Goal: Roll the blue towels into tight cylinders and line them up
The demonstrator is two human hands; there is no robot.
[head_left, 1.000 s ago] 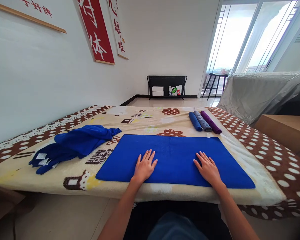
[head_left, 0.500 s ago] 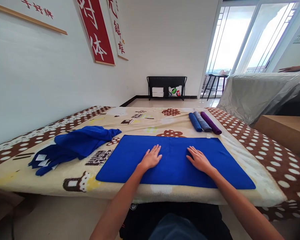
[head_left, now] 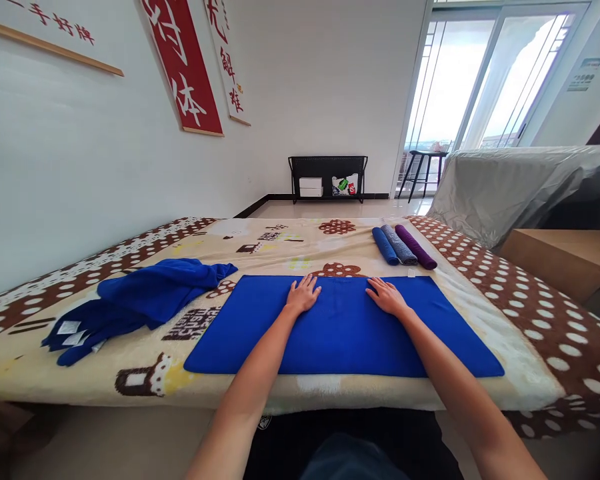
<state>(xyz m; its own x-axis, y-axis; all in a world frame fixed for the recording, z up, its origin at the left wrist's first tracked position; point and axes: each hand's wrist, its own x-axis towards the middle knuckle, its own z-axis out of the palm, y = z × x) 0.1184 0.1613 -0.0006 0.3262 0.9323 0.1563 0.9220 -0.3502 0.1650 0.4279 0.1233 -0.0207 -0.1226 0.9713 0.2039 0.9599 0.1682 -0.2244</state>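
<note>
A blue towel lies spread flat as a wide rectangle near the front edge of the blanket-covered bed. My left hand rests palm down by its far edge, left of the middle, fingers stretched out. Palm down too, my right hand touches the same far edge farther right, its fingers extended. A small white tag sticks out at that edge. To the left, a crumpled blue cloth with white labels lies in a loose heap.
Three rolled cloths, one blue, one grey-blue and one purple, lie beyond the towel at the right. The blanket has brown dotted borders. A cardboard box and a plastic-covered piece stand at the right.
Both hands have slid away from me over the towel, from its middle to its far edge. The other person's hand at the far right is out of view.
</note>
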